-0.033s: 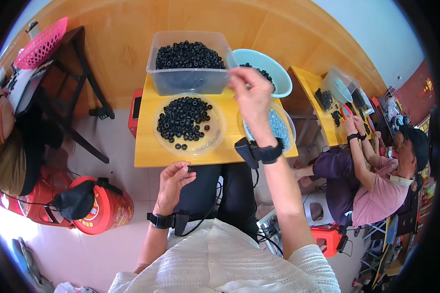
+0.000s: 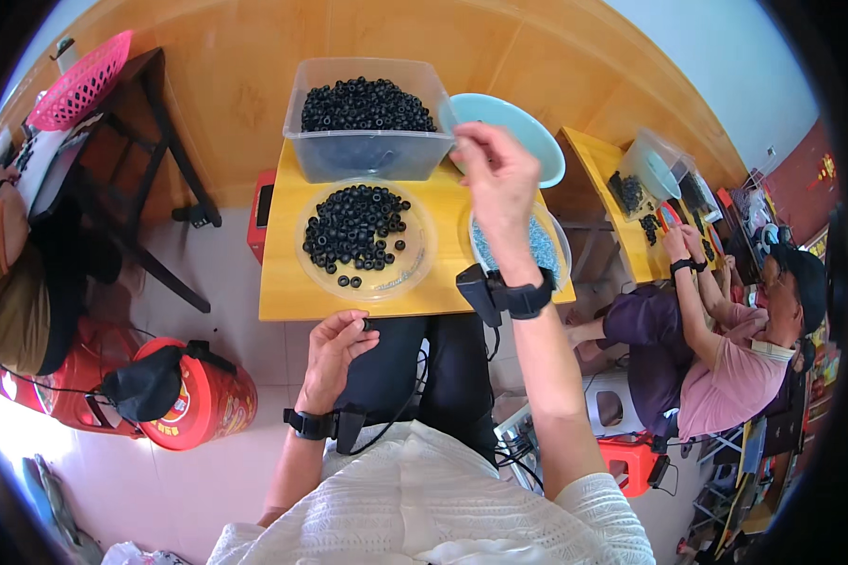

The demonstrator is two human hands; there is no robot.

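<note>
My left hand (image 2: 337,353) is in front of the table edge, thumb and fingers pinched on a small black ring (image 2: 371,325). My right hand (image 2: 501,184) hovers between the clear box and the turquoise bowl (image 2: 537,141). Its fingertips are drawn together, a little blurred; whatever they may hold cannot be made out. Many black rings (image 2: 353,226) lie in a shallow clear round tray (image 2: 415,268) near the table's front. Behind it, the clear plastic box (image 2: 367,155) is heaped with more of them. Below my right wrist, a round dish (image 2: 567,268) holds small pale-blue pieces (image 2: 542,250).
The yellow table (image 2: 278,240) stands against a wooden wall. To the right, a person in pink (image 2: 735,377) works at another yellow table (image 2: 589,155). At left are a dark-legged table (image 2: 151,122), a pink basket (image 2: 80,85) and a red bucket (image 2: 217,405).
My right hand has shifted slightly to the right, away from the clear box, and covers more of the turquoise bowl's inside. My left hand keeps its pinch on the black ring.
</note>
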